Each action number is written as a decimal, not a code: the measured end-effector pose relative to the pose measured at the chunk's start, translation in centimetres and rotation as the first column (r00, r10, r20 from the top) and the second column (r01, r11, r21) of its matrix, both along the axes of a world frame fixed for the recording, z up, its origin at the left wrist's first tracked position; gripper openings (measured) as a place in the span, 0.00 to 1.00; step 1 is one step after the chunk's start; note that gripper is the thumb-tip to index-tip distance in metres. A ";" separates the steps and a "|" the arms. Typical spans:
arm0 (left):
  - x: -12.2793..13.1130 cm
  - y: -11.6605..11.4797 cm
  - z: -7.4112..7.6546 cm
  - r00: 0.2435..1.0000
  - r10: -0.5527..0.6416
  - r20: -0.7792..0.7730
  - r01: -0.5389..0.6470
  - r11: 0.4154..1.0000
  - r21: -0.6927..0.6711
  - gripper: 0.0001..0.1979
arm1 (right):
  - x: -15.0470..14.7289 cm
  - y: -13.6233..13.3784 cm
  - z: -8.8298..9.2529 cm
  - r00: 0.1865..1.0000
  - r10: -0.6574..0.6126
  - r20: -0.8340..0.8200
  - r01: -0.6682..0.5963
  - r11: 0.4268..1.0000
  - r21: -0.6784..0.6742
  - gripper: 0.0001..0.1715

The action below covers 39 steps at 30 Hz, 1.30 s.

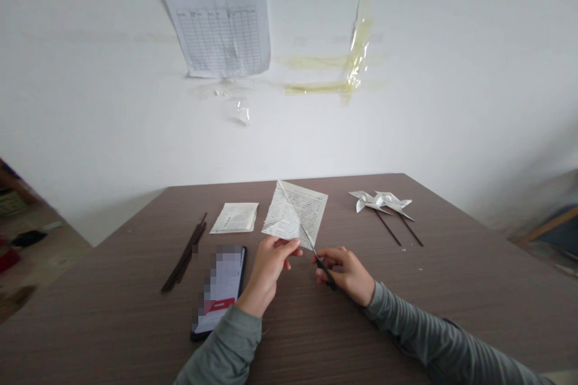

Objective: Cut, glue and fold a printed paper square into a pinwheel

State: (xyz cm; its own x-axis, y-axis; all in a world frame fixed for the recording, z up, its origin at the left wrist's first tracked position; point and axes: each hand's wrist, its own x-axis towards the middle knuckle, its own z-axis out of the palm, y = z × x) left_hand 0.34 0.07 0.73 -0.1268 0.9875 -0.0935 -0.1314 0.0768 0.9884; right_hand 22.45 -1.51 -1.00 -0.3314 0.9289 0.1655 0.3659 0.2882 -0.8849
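Left hand (271, 267) — thumb and fingers pinching the lower edge of a printed paper square (295, 213), out over the brown table (112, 295). Right hand (345, 274) curled tight around the handles of scissors (323, 266), blades running along the square's diagonal. Just beside the left wrist, a phone (221, 289) with a blurred screen; farther left, dark sticks (184, 254) and a paper packet (235, 218). Off to the right, well apart from both hands — two paper pinwheels (379, 203) on sticks. Above, on the wall, a ruled sheet (221, 33) and strips of tape (356, 42).

Phone (220, 292) blocks hands (268, 271) leftward; pinwheels (379, 201) well ahead-right.
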 end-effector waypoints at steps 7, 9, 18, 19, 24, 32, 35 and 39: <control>0.1 -0.1 0.2 1.000 0.004 0.005 -0.004 1.000 -0.005 0.11 | 0.0 0.1 -0.3 1.000 0.013 -0.023 -0.013 1.000 -0.024 0.33; 0.1 -0.1 0.2 1.000 0.001 0.005 -0.001 1.000 -0.007 0.11 | 0.0 -0.1 0.1 1.000 0.014 -0.016 -0.014 1.000 -0.025 0.32; 0.1 -0.2 0.3 1.000 0.009 -0.005 -0.009 1.000 -0.013 0.09 | -0.1 -0.1 0.1 1.000 -0.009 -0.021 0.009 1.000 -0.007 0.34; 0.1 -0.2 0.3 1.000 0.010 -0.005 -0.010 1.000 -0.013 0.08 | -0.1 -0.1 0.1 1.000 -0.012 -0.028 0.012 1.000 -0.010 0.34; 0.1 -0.2 0.4 1.000 -0.003 -0.001 0.003 1.000 -0.015 0.08 | -0.2 -0.1 0.4 0.999 0.019 -0.036 -0.021 0.999 -0.037 0.35; 0.0 -0.1 0.3 1.000 -0.022 -0.014 0.022 1.000 -0.018 0.11 | -0.2 -0.1 0.7 0.999 0.010 -0.030 -0.011 1.000 -0.022 0.35; 0.0 -0.1 0.2 1.000 -0.024 -0.019 0.024 0.999 -0.022 0.11 | -0.3 0.0 0.3 1.000 -0.008 -0.022 0.007 1.000 -0.020 0.36; 0.0 -0.2 0.2 0.999 -0.036 -0.036 0.035 0.999 -0.026 0.13 | -0.3 0.0 0.2 1.000 -0.010 -0.022 0.009 1.000 -0.025 0.34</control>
State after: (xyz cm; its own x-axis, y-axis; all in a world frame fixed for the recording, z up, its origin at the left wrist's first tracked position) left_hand 0.31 -0.10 0.93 -0.0951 0.9888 -0.1149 -0.0925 0.1061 0.9900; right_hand 22.16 -1.51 -0.79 -0.3187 0.9359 0.1500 0.3487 0.2629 -0.8996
